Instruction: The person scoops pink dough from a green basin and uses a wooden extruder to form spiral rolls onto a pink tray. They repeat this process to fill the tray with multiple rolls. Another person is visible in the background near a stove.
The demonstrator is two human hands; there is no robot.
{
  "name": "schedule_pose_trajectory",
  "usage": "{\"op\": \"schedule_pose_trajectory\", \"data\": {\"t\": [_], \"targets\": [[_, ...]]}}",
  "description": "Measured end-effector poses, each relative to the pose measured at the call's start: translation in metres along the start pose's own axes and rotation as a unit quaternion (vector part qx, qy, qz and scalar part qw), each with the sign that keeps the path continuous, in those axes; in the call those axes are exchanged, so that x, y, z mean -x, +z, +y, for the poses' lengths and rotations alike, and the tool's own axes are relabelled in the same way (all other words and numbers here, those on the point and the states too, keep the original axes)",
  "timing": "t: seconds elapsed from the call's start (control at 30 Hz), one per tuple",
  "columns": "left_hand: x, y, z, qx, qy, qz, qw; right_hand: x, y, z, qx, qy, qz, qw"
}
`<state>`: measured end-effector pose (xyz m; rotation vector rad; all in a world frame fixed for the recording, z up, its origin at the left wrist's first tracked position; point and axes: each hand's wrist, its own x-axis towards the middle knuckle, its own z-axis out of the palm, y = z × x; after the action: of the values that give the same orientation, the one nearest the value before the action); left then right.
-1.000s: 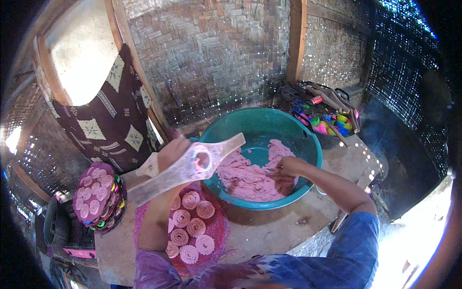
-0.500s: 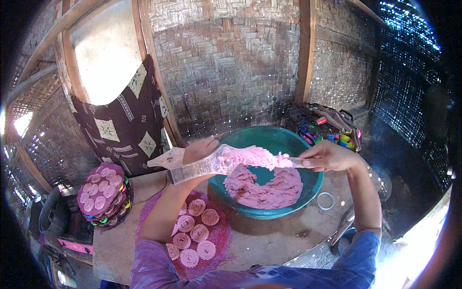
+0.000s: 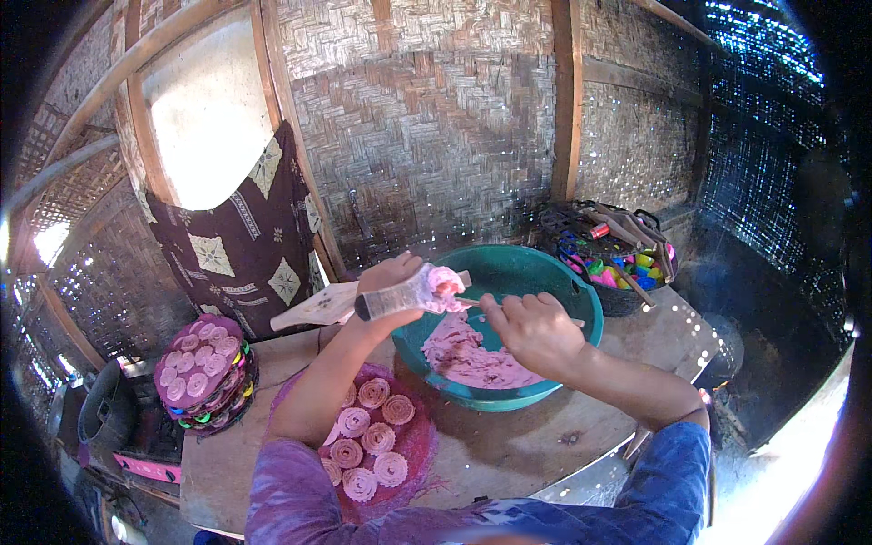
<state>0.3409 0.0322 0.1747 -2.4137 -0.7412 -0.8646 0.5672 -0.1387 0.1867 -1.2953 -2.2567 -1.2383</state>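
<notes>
My left hand (image 3: pixel 392 274) is wrapped round a wooden hand press (image 3: pixel 313 307), held tilted above the rim of a green basin (image 3: pixel 584 304). Pink dough (image 3: pixel 445 281) fills the press's open end. My right hand (image 3: pixel 538 334) is closed on a thin spatula-like tool (image 3: pixel 470 302), its tip against that dough. Down in the basin lies a mass of soft pink dough (image 3: pixel 472 354), partly hidden by my right hand. Beneath my left forearm a round red mesh tray (image 3: pixel 420 454) carries several pink dough spirals (image 3: pixel 378 438).
At the table's left end stands a stack of round purple trays (image 3: pixel 204 363) with more spirals. A dark basket (image 3: pixel 622 304) of colourful pieces and wooden sticks sits behind the basin at right. Patterned dark cloth (image 3: pixel 236 245) hangs on the woven wall (image 3: pixel 436 136).
My right hand has moved left and down, bringing the tool to the press mouth. The long strand of dough between the hands is now packed into the press, which has turned.
</notes>
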Motion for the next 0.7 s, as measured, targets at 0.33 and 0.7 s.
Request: {"op": "schedule_pose_trajectory", "data": {"t": [0.33,0.7], "targets": [[-0.042,-0.043,0.033,0.092,-0.17,0.0,0.981,-0.011,0.052,0.007,-0.415,0.281,0.191,0.844],[-0.023,-0.039,0.015,-0.064,-0.189,0.045,0.979,0.008,0.042,-0.029,-0.599,0.32,0.08,0.73]]}}
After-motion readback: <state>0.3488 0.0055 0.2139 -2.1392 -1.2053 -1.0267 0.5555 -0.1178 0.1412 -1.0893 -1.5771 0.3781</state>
